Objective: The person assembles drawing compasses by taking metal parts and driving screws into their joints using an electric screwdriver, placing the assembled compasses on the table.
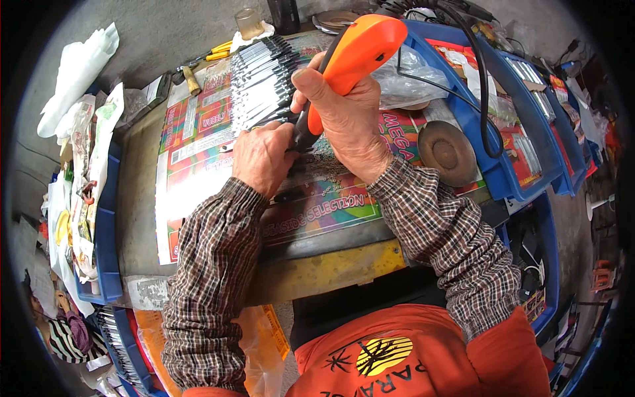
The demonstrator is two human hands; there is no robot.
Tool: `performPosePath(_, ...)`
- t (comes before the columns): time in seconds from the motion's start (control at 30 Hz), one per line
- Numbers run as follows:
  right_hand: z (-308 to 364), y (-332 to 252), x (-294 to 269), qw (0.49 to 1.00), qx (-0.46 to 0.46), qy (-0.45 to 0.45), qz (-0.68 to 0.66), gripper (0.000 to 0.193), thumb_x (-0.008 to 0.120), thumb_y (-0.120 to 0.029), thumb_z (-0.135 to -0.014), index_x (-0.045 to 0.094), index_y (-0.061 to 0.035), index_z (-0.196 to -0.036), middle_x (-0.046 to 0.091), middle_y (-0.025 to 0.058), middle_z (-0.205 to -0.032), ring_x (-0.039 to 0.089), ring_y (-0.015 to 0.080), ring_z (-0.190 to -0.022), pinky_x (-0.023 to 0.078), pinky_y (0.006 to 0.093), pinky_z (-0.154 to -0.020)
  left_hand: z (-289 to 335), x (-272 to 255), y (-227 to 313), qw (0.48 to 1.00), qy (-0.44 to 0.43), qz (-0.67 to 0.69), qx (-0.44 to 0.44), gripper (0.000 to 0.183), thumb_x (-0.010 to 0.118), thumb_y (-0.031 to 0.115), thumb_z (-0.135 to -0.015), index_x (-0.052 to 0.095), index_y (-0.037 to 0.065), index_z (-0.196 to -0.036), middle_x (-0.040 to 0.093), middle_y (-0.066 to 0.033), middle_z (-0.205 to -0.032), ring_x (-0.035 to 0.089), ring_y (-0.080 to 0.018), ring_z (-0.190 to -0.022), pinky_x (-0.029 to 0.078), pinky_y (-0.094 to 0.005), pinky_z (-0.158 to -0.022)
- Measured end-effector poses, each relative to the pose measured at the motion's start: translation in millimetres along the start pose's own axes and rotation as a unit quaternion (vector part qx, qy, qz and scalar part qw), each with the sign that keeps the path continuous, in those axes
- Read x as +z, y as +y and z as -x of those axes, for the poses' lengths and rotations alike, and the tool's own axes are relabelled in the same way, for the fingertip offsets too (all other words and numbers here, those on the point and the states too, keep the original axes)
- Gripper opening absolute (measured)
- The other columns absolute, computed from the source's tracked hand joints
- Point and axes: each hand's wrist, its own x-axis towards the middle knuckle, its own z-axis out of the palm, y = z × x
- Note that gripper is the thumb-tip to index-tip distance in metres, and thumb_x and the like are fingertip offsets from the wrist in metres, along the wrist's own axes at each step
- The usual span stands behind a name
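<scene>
My right hand (350,119) is wrapped round an orange-and-black handheld power tool (364,49), tilted with its black nose pointing down toward the bench. Close against that nose, my left hand (264,155) has its fingers curled down. Whatever they hold is hidden under them. Just beyond the left hand lies a row of slim, shiny silvery pieces (261,83) with black ends, side by side. Both hands work over a colourful printed cardboard sheet (198,175). Tiny pale bits (327,187) are scattered on it near the tool's nose.
To the right stand blue plastic bins (529,188) with packets and metal parts; a black cable (486,86) loops over them. A round brown dish (448,153) sits beside my right forearm. Farther back are a clear plastic bag (413,79), a glass jar (249,24) and yellow-handled pliers (219,51).
</scene>
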Motion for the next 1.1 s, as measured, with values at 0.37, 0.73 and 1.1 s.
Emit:
performPosePath(0.37,-8.5,-9.9,-15.4,1.000,-0.014,0.018,-0.002,0.030,0.071,-0.028,-0.077,0.054,-0.0042,-0.083,0.054,0.0027,-0.064,0.055,0.0124,-0.058,0.046,0.0266,-0.057,-3.5,8.9,-11.7,1.000,0.000,0.010,0.017,0.014,0.066,0.011,-0.067,0.060,0.005,-0.078,0.058,-0.0123,-0.079,0.059,-0.0328,-0.077,0.047,-0.0430,-0.066)
performPosePath(0.73,-4.2,-19.5,-15.4,0.999,0.007,-0.004,0.038,0.024,0.071,-0.022,-0.078,0.055,-0.0039,-0.079,0.054,0.0023,-0.065,0.055,0.0117,-0.057,0.046,0.0255,-0.054,-3.4,10.9,-19.1,0.999,0.025,0.017,0.042,0.016,0.065,0.010,-0.066,0.061,0.004,-0.080,0.055,-0.0109,-0.073,0.057,-0.0291,-0.069,0.045,-0.0383,-0.063)
performPosePath(1.1,-4.6,-22.3,-16.8,0.999,0.012,-0.006,0.041,0.024,0.071,-0.023,-0.078,0.055,-0.0043,-0.079,0.054,0.0022,-0.065,0.055,0.0113,-0.057,0.046,0.0250,-0.052,8.7,-16.7,-27.7,0.968,0.197,0.144,0.066,0.015,0.063,-0.002,-0.069,0.056,0.002,-0.082,0.057,-0.0088,-0.075,0.059,-0.0185,-0.067,0.047,-0.0288,-0.061)
